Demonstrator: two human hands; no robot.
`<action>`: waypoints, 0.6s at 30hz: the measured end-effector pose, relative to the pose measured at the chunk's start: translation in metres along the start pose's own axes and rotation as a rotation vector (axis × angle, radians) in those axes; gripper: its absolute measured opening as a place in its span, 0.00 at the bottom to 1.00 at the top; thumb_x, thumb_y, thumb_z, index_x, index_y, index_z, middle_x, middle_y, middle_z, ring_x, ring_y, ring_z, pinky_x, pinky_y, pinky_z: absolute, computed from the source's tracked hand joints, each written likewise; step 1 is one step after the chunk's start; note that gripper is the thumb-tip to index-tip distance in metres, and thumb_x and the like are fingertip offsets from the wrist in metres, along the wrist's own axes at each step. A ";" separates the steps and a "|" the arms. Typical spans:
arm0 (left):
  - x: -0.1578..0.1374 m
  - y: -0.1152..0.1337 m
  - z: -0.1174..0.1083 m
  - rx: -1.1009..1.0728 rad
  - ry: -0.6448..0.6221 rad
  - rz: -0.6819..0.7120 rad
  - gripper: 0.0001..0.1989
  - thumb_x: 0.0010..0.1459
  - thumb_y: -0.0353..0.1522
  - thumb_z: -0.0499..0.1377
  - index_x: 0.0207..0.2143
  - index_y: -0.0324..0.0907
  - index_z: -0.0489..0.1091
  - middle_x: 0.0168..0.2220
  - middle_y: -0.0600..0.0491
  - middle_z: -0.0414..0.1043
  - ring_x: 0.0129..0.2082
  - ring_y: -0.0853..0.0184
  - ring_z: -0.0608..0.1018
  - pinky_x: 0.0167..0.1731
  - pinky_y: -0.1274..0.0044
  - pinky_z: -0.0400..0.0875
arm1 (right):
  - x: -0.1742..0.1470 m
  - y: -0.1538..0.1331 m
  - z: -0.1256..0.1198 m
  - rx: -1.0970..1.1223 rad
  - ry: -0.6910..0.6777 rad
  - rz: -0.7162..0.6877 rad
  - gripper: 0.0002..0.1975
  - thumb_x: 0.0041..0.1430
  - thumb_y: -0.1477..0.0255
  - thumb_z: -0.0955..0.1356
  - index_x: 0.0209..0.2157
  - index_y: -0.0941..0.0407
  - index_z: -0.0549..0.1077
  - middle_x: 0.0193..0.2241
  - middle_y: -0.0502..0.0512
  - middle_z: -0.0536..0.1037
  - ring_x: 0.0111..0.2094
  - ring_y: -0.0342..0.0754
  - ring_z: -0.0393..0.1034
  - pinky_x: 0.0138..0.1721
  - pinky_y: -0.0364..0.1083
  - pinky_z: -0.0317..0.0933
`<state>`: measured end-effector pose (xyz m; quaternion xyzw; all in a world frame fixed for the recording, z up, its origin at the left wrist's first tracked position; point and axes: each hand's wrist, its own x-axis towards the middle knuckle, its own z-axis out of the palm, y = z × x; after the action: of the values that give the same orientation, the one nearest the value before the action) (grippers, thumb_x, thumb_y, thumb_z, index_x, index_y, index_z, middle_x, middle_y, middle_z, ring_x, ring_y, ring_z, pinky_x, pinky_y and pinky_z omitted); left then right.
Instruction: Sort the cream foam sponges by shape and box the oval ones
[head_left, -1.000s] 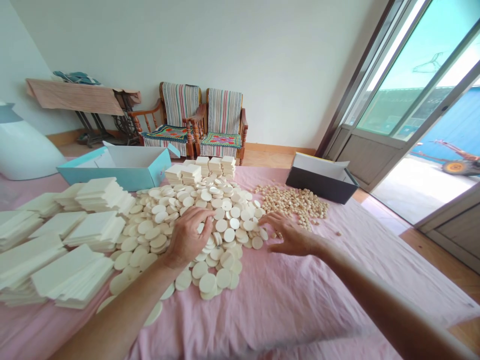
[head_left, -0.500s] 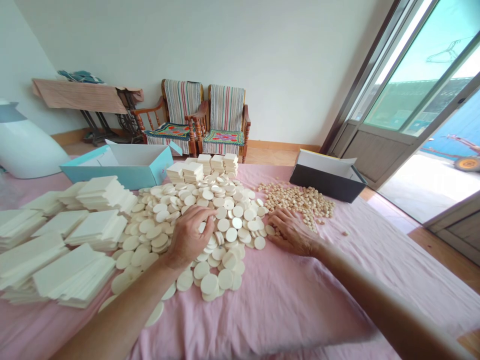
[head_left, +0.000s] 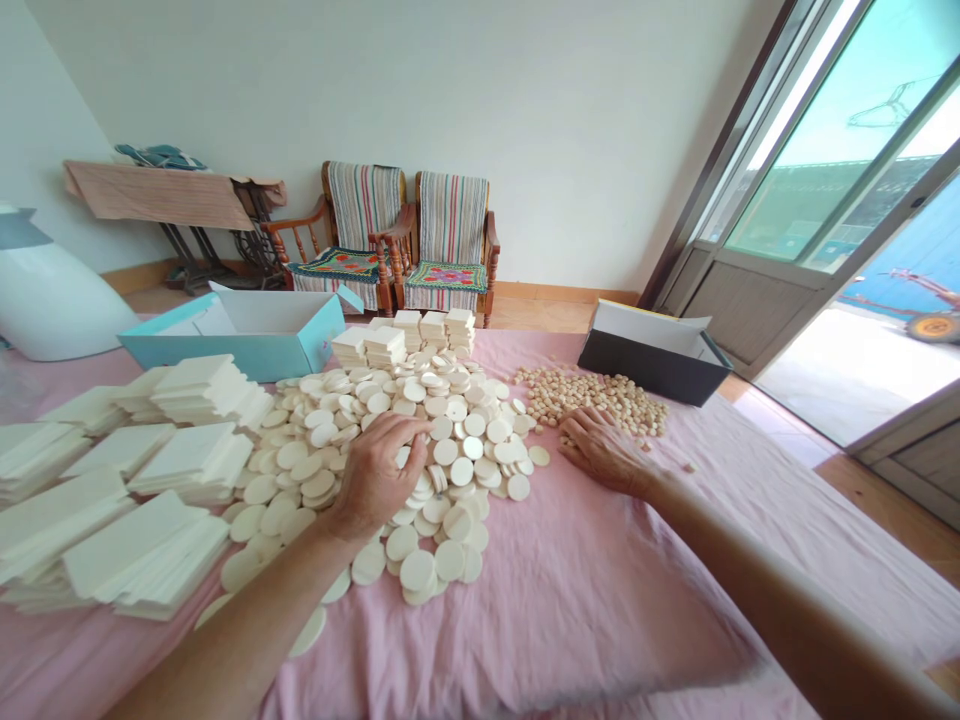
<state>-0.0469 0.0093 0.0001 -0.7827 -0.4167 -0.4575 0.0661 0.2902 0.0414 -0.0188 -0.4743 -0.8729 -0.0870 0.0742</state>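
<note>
My left hand [head_left: 381, 468] rests on a broad heap of pale round wooden discs [head_left: 450, 557]. Its fingers are loosely bent, with the thumb apart from them, and no disc shows in its grasp. Palm down, my right hand [head_left: 602, 450] lies at the near edge of a pile of small light-brown wooden pieces [head_left: 559, 388]. Its fingers are stretched out over the pieces, and their tips are partly hidden among them. One loose disc [head_left: 538, 456] lies between the heap and my right hand.
Stacks of pale rectangular wooden boards [head_left: 124, 447] stand at the left, with smaller square stacks [head_left: 386, 345] behind the discs. A light-blue box [head_left: 225, 350] and a black box [head_left: 652, 365] stand on the pink cloth [head_left: 570, 590]. A white jug [head_left: 56, 290] is far left.
My right hand has moved a little to the right, off the edge of the discs and along the small pieces. My left hand has stayed in place.
</note>
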 end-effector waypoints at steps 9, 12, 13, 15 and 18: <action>0.001 0.001 0.000 -0.012 -0.004 0.007 0.09 0.57 0.24 0.53 0.36 0.38 0.72 0.34 0.50 0.75 0.38 0.64 0.75 0.41 0.73 0.70 | 0.022 -0.007 0.000 0.073 0.134 0.180 0.15 0.60 0.65 0.63 0.46 0.55 0.68 0.47 0.60 0.70 0.47 0.54 0.61 0.47 0.52 0.52; 0.000 0.000 -0.001 -0.005 -0.006 0.007 0.09 0.57 0.25 0.53 0.36 0.39 0.72 0.34 0.50 0.75 0.38 0.64 0.75 0.41 0.72 0.70 | 0.040 -0.015 0.002 0.132 0.052 0.052 0.23 0.58 0.62 0.64 0.54 0.54 0.64 0.54 0.60 0.67 0.53 0.55 0.58 0.51 0.53 0.50; 0.000 0.000 -0.001 -0.002 -0.006 0.007 0.09 0.57 0.25 0.54 0.36 0.39 0.72 0.34 0.49 0.75 0.38 0.64 0.75 0.41 0.72 0.70 | 0.045 -0.016 0.004 0.135 0.023 0.033 0.24 0.58 0.61 0.65 0.55 0.54 0.64 0.55 0.60 0.66 0.54 0.55 0.57 0.52 0.53 0.49; 0.000 0.000 -0.001 0.003 -0.004 0.007 0.09 0.57 0.25 0.54 0.36 0.39 0.72 0.34 0.49 0.75 0.38 0.64 0.75 0.41 0.72 0.71 | 0.052 -0.017 0.007 0.118 -0.014 0.030 0.25 0.59 0.59 0.64 0.55 0.55 0.64 0.55 0.61 0.67 0.55 0.56 0.56 0.53 0.54 0.48; 0.000 0.000 -0.001 0.006 -0.002 0.004 0.09 0.57 0.25 0.53 0.36 0.39 0.72 0.34 0.50 0.75 0.38 0.64 0.76 0.41 0.73 0.71 | 0.052 -0.015 0.008 0.066 -0.016 0.054 0.20 0.63 0.59 0.60 0.51 0.57 0.67 0.53 0.61 0.68 0.53 0.55 0.58 0.51 0.54 0.49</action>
<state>-0.0473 0.0092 0.0005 -0.7837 -0.4167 -0.4554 0.0690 0.2497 0.0773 -0.0170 -0.4956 -0.8628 -0.0525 0.0852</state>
